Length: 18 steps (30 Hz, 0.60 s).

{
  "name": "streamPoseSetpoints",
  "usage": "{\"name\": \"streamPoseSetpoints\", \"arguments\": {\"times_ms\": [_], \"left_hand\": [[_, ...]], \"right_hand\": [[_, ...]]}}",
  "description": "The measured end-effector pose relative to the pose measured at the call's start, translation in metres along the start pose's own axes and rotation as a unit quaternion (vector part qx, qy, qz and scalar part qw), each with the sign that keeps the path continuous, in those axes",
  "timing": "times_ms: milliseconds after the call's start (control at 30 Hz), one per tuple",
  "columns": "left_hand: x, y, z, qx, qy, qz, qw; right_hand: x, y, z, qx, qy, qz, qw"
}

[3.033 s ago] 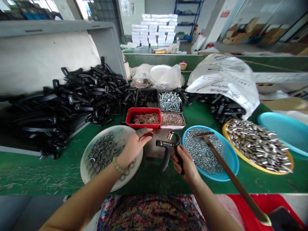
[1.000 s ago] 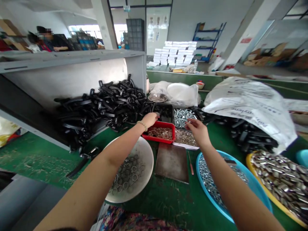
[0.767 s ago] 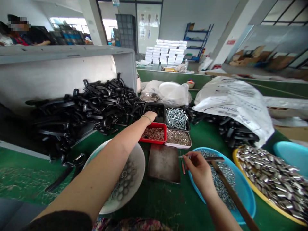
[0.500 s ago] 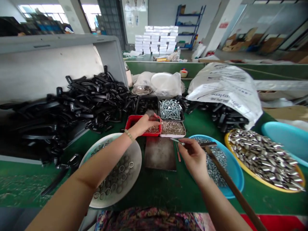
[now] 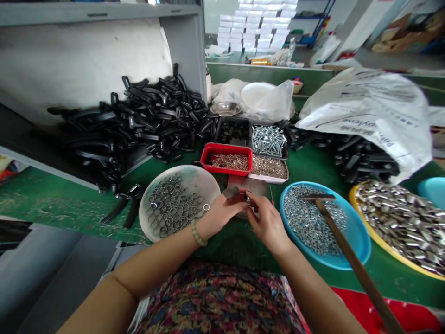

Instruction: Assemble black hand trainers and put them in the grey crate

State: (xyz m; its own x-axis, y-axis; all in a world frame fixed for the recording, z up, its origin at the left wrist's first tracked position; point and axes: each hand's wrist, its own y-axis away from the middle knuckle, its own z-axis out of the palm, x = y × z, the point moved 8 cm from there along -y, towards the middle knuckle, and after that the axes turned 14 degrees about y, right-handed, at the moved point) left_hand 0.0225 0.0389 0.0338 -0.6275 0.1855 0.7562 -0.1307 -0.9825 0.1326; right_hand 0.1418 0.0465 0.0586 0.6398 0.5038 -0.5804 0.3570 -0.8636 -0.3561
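Left hand [image 5: 220,215] and right hand [image 5: 267,222]: together, fingertips meeting just in front of the red tray [image 5: 224,169];
Small part [image 5: 248,198]: pinched between both hands' fingertips; mostly hidden;
Metal plate [image 5: 257,184]: in front of the red tray, partly behind the hands;
White basin [image 5: 202,181]: front-left of the red tray; holds rings [image 5: 177,204];
Blue basin [image 5: 359,246]: front-right of the red tray; hammer [image 5: 347,251] laid across.

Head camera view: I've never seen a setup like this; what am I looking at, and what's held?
No machine: a person's bare left hand and right hand meet over a metal plate, seen from a camera worn on the head, looking down. The left holds a grey piece; any part in the right is mostly hidden. On the green table are a white bowl of rings, a red tray, screws, a blue basin with a hammer across it, and a crate of black handles.
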Motion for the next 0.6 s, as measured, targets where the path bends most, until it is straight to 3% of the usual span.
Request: {"name": "streamPoseSetpoints", "arguments": {"times_ms": [67, 167, 233, 300, 367, 467, 533, 600], "left_hand": [[0.000, 0.011, -0.005, 0.026, 0.025, -0.007, 0.999], [-0.012, 0.027, -0.007, 0.034, 0.080, -0.074, 0.993], [-0.018, 0.035, -0.009, 0.038, 0.076, -0.094, 0.992], [-0.017, 0.039, -0.017, 0.054, -0.009, -0.062, 0.997], [-0.009, 0.043, -0.027, 0.060, -0.164, -0.007, 0.985], [0.003, 0.049, -0.037, 0.005, -0.394, 0.037, 0.918], [0.014, 0.050, -0.050, -0.037, -0.516, 0.049, 0.855], [0.028, 0.047, -0.066, -0.064, -0.613, 0.063, 0.785]], "right_hand": [[0.007, 0.006, 0.006, -0.025, -0.124, 0.060, 0.990], [0.018, 0.018, 0.029, -0.100, -0.297, 0.158, 0.936], [0.022, 0.028, 0.043, -0.135, -0.354, 0.197, 0.904], [0.026, 0.036, 0.046, -0.104, -0.340, 0.233, 0.905], [0.022, 0.042, 0.043, -0.080, -0.277, 0.235, 0.928], [0.003, 0.048, 0.049, -0.135, -0.214, 0.171, 0.952], [0.002, 0.051, 0.052, -0.153, -0.231, 0.179, 0.944], [0.012, 0.050, 0.052, -0.127, -0.273, 0.215, 0.929]]}}
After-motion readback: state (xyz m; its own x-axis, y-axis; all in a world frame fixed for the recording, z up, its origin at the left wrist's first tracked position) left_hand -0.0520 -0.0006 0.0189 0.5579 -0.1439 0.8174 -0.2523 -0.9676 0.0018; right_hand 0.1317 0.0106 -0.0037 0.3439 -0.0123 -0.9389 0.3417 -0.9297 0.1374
